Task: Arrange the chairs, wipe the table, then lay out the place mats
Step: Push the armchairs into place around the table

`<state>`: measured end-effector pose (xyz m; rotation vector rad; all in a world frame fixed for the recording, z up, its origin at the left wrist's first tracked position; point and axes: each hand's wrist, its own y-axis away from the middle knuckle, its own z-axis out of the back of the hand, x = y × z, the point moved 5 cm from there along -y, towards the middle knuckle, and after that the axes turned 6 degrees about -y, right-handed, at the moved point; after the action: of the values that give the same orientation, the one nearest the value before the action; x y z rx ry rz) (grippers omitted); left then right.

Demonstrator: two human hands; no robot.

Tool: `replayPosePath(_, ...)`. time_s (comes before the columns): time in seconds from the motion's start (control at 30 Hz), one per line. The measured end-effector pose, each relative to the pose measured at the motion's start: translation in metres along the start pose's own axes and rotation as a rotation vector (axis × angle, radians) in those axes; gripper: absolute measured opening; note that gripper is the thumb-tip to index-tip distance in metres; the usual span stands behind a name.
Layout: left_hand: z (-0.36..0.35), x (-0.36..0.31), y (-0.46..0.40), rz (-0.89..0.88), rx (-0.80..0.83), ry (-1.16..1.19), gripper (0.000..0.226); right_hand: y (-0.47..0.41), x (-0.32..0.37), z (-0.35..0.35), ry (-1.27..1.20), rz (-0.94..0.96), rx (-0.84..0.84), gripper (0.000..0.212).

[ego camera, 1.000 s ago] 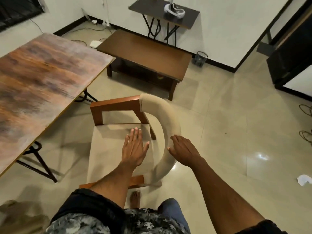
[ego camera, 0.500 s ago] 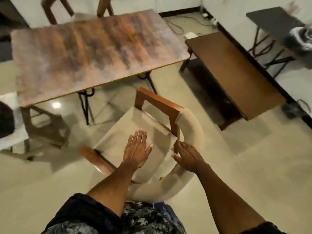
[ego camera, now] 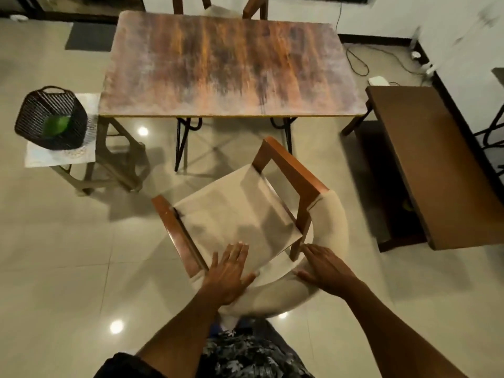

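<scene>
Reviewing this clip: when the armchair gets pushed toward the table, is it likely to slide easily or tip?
The armchair probably slides rather than tips: it stands on glossy floor tiles, and looks wide and low. Its solid wooden armrests suggest a stiff, fairly heavy frame. The left hand and right hand lie flat on the padded backrest, whose soft surface may give slightly.

Since one second ago, the armchair turns: before, its open front pointed to the left, along the table; now it points toward the table's long near edge, a little angled, with bare floor between them. The view swings left with it, so the whole tabletop shows, and a black basket on a stool comes into sight. The left hand slides from the seat cushion back to the padded backrest. The right hand moves round to the backrest's other side, fingers straight.
</scene>
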<state>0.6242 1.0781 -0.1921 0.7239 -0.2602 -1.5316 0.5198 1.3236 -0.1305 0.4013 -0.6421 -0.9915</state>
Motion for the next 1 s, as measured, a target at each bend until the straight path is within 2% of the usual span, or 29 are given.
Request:
replayPosePath(0.13, -0.042, -0.032, 0.028, -0.186, 0.104, -0.02, 0.103, 0.012, -0.011, 0.002, 0.064, 0.096, 0.069, 0.088)
replayPosePath(0.23, -0.053, -0.051, 0.034, -0.213, 0.084, -0.097, 0.112, 0.004, -0.019, 0.006, 0.1, 0.156, 0.139, 0.095)
replayPosePath(0.37, -0.054, -0.06, 0.038, -0.086, 0.052, -0.186, 0.104, -0.009, -0.035, 0.017, 0.137, 0.232, 0.183, 0.098)
replayPosePath(0.57, -0.053, -0.064, 0.04, 0.229, 0.029, -0.024, 0.082, -0.015, -0.06, 0.012, 0.17, 0.317, 0.181, 0.1)
replayPosePath(0.63, -0.053, -0.064, 0.036, 0.275, 0.027, 0.004, 0.078, -0.015, -0.065, 0.005, 0.259, 0.426, 0.139, 0.102)
replayPosePath(0.7, -0.051, -0.064, 0.034, 0.281, 0.032, -0.011, 0.075, -0.015, -0.066, -0.002, 0.366, 0.535, 0.028, 0.101)
replayPosePath(1.0, -0.025, -0.043, 0.03, 0.311, 0.052, -0.124, 0.062, -0.026, -0.05, -0.026, 0.388, 0.472, -0.226, 0.086)
